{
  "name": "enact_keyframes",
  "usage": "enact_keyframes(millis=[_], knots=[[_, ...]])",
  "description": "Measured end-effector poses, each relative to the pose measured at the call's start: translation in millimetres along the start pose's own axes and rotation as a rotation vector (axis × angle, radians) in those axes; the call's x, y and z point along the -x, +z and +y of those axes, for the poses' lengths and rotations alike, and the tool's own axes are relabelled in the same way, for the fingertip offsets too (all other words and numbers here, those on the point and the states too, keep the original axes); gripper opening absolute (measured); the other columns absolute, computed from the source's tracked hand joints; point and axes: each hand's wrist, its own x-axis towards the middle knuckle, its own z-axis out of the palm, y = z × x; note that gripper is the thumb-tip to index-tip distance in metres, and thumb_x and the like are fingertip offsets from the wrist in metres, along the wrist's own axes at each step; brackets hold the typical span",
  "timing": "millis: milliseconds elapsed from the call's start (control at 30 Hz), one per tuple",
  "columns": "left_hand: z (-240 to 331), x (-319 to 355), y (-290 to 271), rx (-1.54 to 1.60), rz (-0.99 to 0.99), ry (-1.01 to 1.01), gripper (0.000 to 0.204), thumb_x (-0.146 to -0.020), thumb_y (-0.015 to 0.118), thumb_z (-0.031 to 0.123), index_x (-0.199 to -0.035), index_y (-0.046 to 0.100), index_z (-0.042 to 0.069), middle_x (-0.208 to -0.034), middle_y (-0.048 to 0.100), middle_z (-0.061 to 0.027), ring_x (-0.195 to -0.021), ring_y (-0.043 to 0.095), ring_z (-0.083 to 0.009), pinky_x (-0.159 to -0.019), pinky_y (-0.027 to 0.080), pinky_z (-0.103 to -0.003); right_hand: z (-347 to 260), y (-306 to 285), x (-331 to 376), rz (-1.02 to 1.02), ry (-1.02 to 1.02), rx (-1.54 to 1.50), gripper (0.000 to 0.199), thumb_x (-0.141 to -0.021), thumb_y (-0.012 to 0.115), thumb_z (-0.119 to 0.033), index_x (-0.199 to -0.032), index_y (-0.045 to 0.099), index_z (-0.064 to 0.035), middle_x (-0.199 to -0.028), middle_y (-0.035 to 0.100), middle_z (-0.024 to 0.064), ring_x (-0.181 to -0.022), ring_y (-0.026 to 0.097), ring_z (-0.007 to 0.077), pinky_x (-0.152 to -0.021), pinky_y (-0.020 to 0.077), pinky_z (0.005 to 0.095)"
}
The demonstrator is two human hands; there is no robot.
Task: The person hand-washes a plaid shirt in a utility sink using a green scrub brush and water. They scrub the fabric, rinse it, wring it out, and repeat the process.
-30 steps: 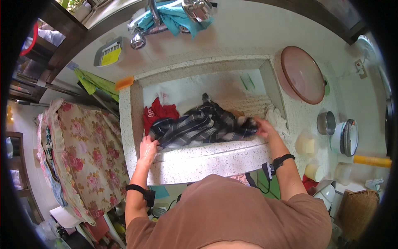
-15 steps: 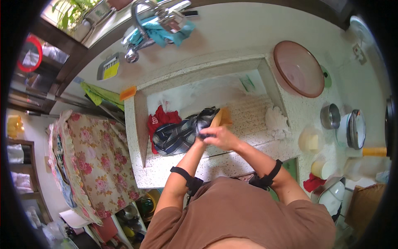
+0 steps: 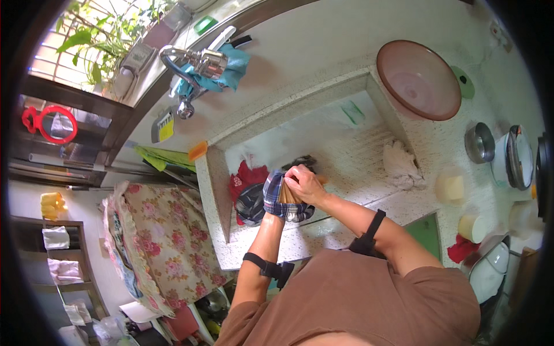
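My left hand [image 3: 272, 221] is mostly covered by a blue, white and dark plaid garment [image 3: 273, 193] bunched round it, so its fingers are hidden. A tan, ridged patch [image 3: 290, 194] shows within the plaid; I cannot tell what it is. My right hand [image 3: 306, 185] is closed, pinching the garment's upper edge. Behind that hand a bit of something orange [image 3: 323, 180] peeks out. Dark cloth [image 3: 249, 203] and a red cloth [image 3: 242, 177] with white print lie at the left end of the speckled stone sink [image 3: 358, 157], beside the plaid.
A whitish cloth [image 3: 401, 164] sits at the sink's right side. On the counter are a pink basin [image 3: 418, 81], a metal bowl [image 3: 479, 143] and a pale soap block [image 3: 455, 187]. The faucet [image 3: 210, 63], draped with blue cloth, juts out at upper left. A floral cover [image 3: 167, 236] stands left.
The plaid garment is now gathered up round my left hand instead of spread below it. My right hand has risen to its upper edge. The whole view has tilted and shifted.
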Motion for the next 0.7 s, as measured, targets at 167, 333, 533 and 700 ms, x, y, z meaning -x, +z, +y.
enact_keyframes(millis=[167,333,533,700], knots=[[-1,-1,0,1.100,0.108,-0.476,0.019,-0.090,0.056,0.025,-0.091,0.061,0.008,-0.086,0.063,-0.0053,-0.078,0.060,-0.0174,-0.066,0.050,-0.034,-14,-4,2,-0.381,0.130,-0.457,0.018,-0.091,0.058,-0.019,-0.086,0.060,-0.0018,-0.078,0.060,0.0028,-0.076,0.055,0.0110,-0.070,0.0470,0.0287],[7,-9,-4,1.133,0.113,-0.506,0.019,-0.091,0.055,0.026,-0.091,0.060,0.009,-0.086,0.062,-0.0045,-0.078,0.059,-0.0175,-0.067,0.050,-0.033,-20,-21,18,-0.548,0.411,-0.637,0.017,-0.087,0.064,-0.019,-0.083,0.064,-0.0025,-0.069,0.062,0.0011,-0.065,0.055,0.0072,-0.061,0.0471,0.0267],[24,-12,-2,1.126,0.135,-0.532,0.019,-0.092,0.053,0.027,-0.091,0.060,0.010,-0.086,0.061,-0.0035,-0.078,0.059,-0.0175,-0.068,0.049,-0.032,-1,-6,9,0.230,-0.229,0.219,0.020,-0.084,0.068,-0.022,-0.095,0.064,-0.0056,-0.083,0.063,0.0108,-0.079,0.061,0.0308,-0.077,0.0498,0.0381],[27,-9,2,1.104,0.154,-0.567,0.019,-0.093,0.053,0.028,-0.091,0.060,0.011,-0.087,0.061,-0.0030,-0.078,0.058,-0.0176,-0.069,0.049,-0.031,14,10,-2,0.017,-0.218,0.039,0.019,-0.086,0.064,-0.019,-0.096,0.061,-0.0034,-0.085,0.061,0.0123,-0.083,0.060,0.0323,-0.080,0.0478,0.0396]])
